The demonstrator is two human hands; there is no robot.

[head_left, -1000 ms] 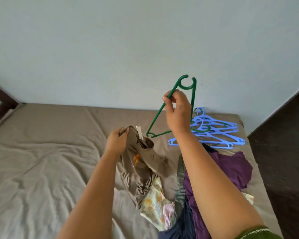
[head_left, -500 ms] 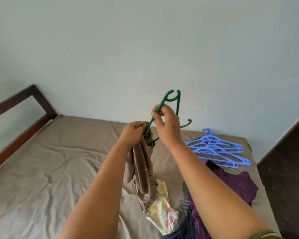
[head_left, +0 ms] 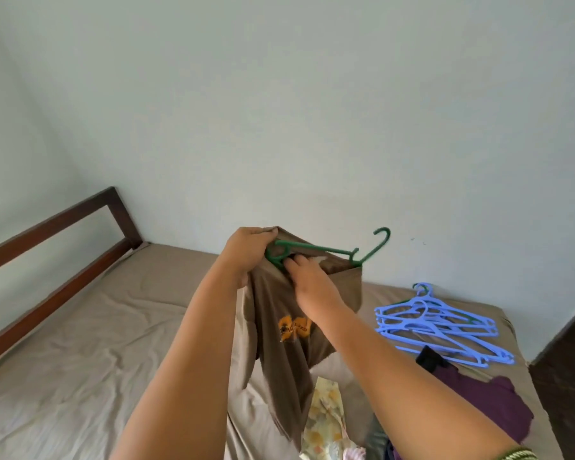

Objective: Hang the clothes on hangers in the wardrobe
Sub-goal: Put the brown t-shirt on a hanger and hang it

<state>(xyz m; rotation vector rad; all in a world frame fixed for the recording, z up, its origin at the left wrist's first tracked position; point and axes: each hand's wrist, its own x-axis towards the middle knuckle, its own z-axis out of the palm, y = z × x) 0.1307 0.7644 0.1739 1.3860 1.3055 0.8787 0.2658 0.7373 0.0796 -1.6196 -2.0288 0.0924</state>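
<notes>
A brown shirt (head_left: 279, 330) with an orange print hangs in the air over the bed. A green hanger (head_left: 326, 249) lies almost level inside its neck opening, hook pointing up to the right. My left hand (head_left: 246, 250) grips the shirt's top edge at the hanger's left end. My right hand (head_left: 307, 277) pinches the cloth just below the hanger's bar. Part of the hanger is hidden inside the shirt.
A heap of several blue hangers (head_left: 442, 327) lies on the bed (head_left: 80, 343) at the right. A purple garment (head_left: 485, 400) and a floral cloth (head_left: 326, 416) lie below them. A dark wooden bed frame (head_left: 57, 257) stands at the left. A dark panel (head_left: 565, 360) rises at the right.
The green hanger has swung from upright to almost level and gone into the shirt's neck. Both hands have risen, lifting the shirt so it spreads out. My right hand left the hanger for the cloth.
</notes>
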